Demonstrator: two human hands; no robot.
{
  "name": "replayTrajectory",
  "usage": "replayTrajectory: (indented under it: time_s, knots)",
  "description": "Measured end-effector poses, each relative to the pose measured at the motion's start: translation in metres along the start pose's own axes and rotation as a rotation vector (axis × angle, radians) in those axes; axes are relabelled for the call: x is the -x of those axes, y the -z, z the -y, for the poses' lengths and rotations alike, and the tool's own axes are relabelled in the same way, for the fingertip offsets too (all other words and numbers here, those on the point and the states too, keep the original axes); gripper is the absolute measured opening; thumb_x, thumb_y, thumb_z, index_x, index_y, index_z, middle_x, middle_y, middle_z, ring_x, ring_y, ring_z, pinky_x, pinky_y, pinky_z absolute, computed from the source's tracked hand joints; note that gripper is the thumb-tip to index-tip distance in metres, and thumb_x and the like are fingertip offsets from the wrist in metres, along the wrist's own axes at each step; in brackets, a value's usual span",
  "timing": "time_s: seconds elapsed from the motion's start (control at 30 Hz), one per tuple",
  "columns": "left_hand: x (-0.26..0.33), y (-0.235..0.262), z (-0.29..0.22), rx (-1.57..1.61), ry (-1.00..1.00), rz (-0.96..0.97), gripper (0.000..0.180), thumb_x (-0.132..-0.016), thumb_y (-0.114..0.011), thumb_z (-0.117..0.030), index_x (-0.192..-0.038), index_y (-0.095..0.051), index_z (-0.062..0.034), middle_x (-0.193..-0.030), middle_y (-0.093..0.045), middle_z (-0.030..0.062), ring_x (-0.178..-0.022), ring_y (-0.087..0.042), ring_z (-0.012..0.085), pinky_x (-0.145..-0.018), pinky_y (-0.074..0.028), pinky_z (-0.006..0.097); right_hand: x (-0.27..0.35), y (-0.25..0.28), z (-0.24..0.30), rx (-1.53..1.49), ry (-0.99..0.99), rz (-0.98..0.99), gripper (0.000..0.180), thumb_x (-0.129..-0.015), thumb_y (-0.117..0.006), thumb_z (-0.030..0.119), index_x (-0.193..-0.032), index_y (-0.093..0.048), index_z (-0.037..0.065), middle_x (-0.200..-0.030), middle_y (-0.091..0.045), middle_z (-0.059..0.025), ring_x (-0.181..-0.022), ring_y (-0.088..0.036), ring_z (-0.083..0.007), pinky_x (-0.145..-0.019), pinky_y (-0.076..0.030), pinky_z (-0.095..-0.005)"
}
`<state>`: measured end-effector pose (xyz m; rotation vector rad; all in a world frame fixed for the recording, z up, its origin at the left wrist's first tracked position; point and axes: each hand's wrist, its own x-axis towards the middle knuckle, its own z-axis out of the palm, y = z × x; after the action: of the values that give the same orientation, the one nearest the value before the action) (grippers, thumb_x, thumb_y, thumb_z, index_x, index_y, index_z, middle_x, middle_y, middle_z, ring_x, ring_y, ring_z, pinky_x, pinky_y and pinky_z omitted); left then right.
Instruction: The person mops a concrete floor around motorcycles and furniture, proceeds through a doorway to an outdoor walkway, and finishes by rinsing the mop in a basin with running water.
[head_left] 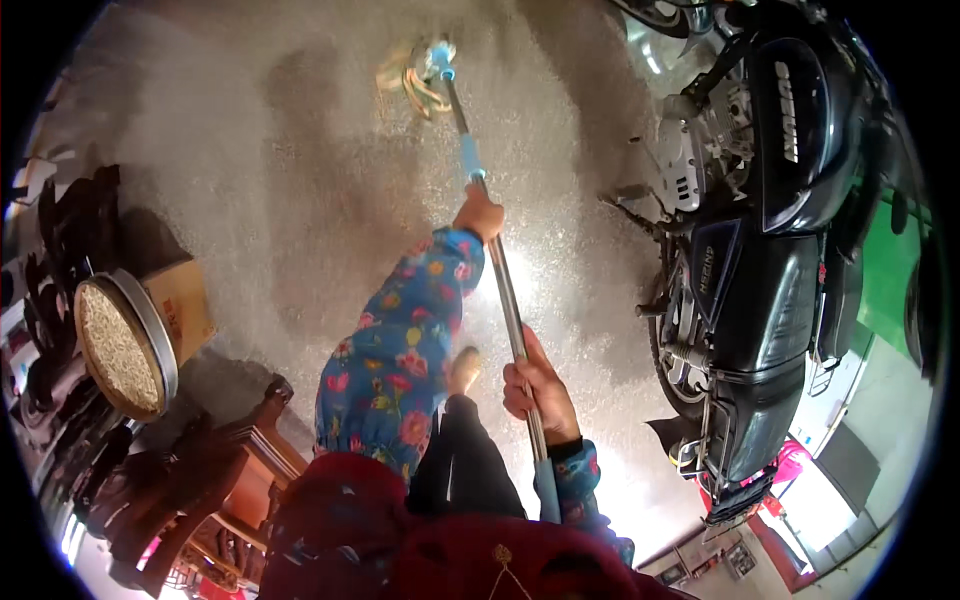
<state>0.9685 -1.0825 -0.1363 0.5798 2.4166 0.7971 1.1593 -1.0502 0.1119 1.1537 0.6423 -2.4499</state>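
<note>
A long mop [509, 290] with a metal pole and light-blue fittings slants from near my body out across the floor. My left hand [479, 213] is wrapped round the pole just below its blue middle collar. Closer to my body, my right hand [540, 388] grips the same pole above its blue end sleeve. At the far end the mop head [425, 80], with pale, stringy strands, rests on the concrete floor [330, 200]; it looks slightly blurred. Both arms wear blue floral sleeves.
A black motorcycle [770, 290] stands along the right side. To the left, a round tray of pale grains [118, 345] sits by a cardboard box [182, 308]. Dark carved wooden furniture [235, 470] fills the lower left. My foot [464, 370] shows below the left arm.
</note>
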Motion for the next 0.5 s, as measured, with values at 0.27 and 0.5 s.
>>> replayTrajectory:
  time_s: [0.27,0.5]
  knots:
    - [0.103,-0.116,0.005,1.206,0.61,0.599,0.047,-0.081,-0.047,-0.027,-0.108,-0.033,0.0089,-0.052,-0.05,0.0108,-0.044,-0.052,0.0259,-0.043,-0.044,0.038,0.098,0.008,-0.023,-0.086,-0.195,-0.22,0.06,-0.089,-0.048,0.033,-0.138,-0.015,0.027,-0.062,-0.037,0.0008,-0.042,-0.031,-0.0068,-0.039,-0.027,-0.0197]
    - [0.228,-0.011,-0.145,0.623,0.577,0.518,0.055,-0.076,-0.05,-0.018,-0.115,-0.017,-0.0001,-0.071,-0.057,0.0249,-0.065,-0.057,0.041,-0.056,-0.046,0.048,0.189,-0.036,-0.028,0.033,-0.338,-0.606,0.059,-0.089,-0.047,0.032,-0.138,-0.014,0.028,-0.059,-0.036,0.0007,-0.042,-0.031,-0.0076,-0.039,-0.028,-0.0207]
